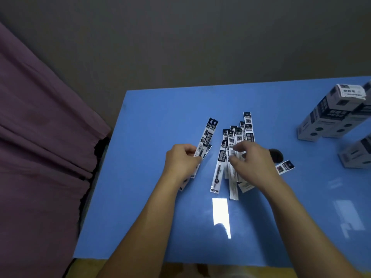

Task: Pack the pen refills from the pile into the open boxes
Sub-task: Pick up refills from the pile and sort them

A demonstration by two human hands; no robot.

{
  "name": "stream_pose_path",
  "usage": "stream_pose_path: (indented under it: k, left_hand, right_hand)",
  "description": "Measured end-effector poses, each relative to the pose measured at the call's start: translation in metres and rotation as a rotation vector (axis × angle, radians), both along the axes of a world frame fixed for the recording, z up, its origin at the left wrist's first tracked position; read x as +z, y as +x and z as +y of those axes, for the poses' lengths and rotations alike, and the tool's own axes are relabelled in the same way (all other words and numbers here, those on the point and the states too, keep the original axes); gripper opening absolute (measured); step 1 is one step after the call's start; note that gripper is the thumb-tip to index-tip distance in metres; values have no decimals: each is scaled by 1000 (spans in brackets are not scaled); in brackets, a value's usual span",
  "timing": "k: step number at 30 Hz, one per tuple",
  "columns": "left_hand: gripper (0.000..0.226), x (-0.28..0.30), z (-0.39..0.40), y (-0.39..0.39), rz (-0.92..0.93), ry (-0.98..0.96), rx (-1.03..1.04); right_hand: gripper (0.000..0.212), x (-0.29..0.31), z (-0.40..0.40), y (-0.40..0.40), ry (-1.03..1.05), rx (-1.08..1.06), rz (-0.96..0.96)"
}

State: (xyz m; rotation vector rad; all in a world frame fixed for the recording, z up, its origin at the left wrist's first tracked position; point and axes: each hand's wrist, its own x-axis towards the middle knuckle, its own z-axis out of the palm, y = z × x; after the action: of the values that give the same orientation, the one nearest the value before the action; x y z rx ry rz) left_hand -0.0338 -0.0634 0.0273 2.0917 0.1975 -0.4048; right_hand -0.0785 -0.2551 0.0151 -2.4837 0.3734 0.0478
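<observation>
Left hand (180,161): fingers curled round a small bunch of packaged pen refills (206,140), gripping them near their lower half; the packets fan upward and away from the hand, tilted a little to the right, and a few tails stick out below the wrist.
Right hand (249,159): fingers bent down over the pile of refills (233,155), fingertips and thumb drawn together on the top packets; it seems to pinch one or more, though blur hides exactly how many.
Pile: black-and-white sleeves lying roughly parallel on the table, long axis running near to far, overlapping one another; it sits just right of the left hand's bunch, with a narrow gap of bare table between them.
Stray packet (285,167): one sleeve lies apart to the right of the right hand, partly hidden by it.
Dark round mark (276,155): a dark patch just right of the right hand's knuckles; what it is cannot be told.
Boxes (329,115): tall white-and-black cartons at the far right of the table, well apart from the pile; whether their tops are open cannot be told.
Table (160,109): blue glossy top with a bright reflection between the forearms.
Curtain (40,137): purple cloth hanging at the left, beside the table's edge.
</observation>
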Motion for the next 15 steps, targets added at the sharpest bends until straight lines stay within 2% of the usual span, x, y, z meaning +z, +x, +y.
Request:
stream_pose_path:
  k: [8, 15]
  left_hand:
    - [16, 12, -7, 16, -99, -13, -192]
    - [15, 22, -34, -9, -184, -60, -309]
  right_hand:
    - [35, 6, -12, -52, -1, -224, 36]
    - [33, 6, -26, -100, 24, -398, -25]
